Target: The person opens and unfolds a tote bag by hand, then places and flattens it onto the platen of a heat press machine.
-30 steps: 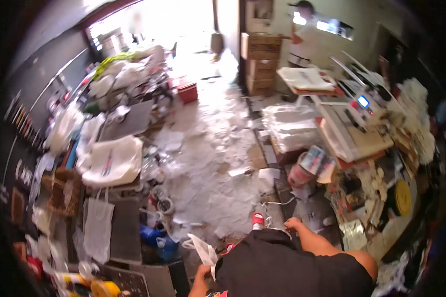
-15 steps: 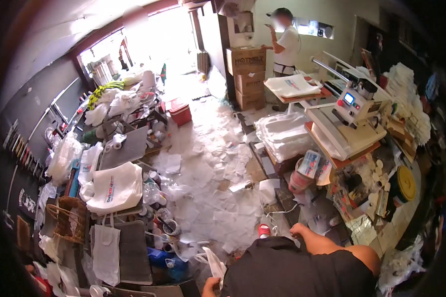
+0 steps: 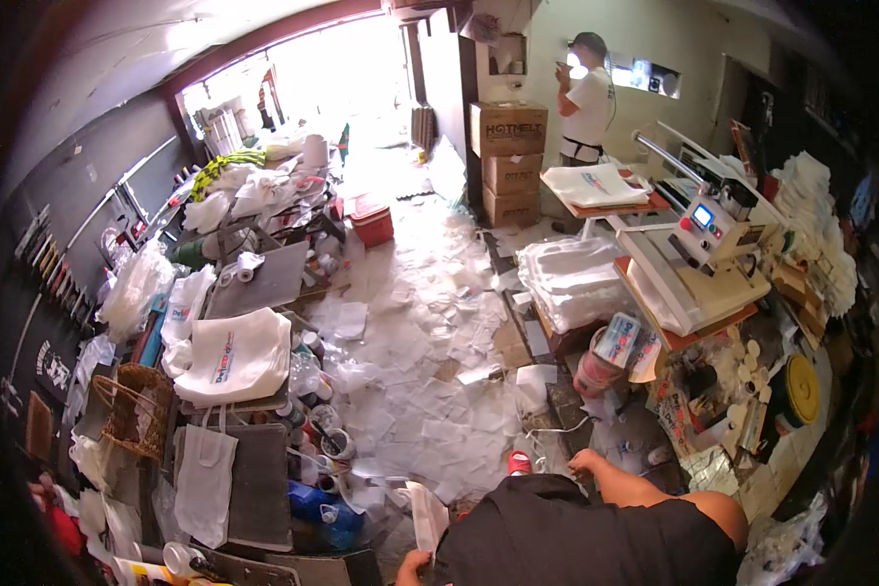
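Note:
My left hand [image 3: 414,565] is at the bottom edge, closed on a white tote bag [image 3: 426,516] that hangs beside the black shirt over my body. My right hand [image 3: 585,463] is out to the right with its fingers curled in, and nothing shows in it. Below and left of it, a red shoe [image 3: 520,463] shows on the floor. To the left, a stack of printed white tote bags [image 3: 234,356] lies on a board. Nearer to me, a single white bag [image 3: 205,483] lies flat on a dark platen [image 3: 264,479].
On the right stands a heat press [image 3: 698,264] beside a stack of white bags [image 3: 571,278]. A person [image 3: 588,103] stands behind cardboard boxes [image 3: 513,176]. Paper sheets [image 3: 430,342] litter the floor. A red bin [image 3: 372,225] and a yellow-lidded bucket [image 3: 801,391] stand there too.
The view has shifted, so most of the room sits slightly further right. The bag in my left hand hangs a little differently. The person at the back has both hands raised near the face.

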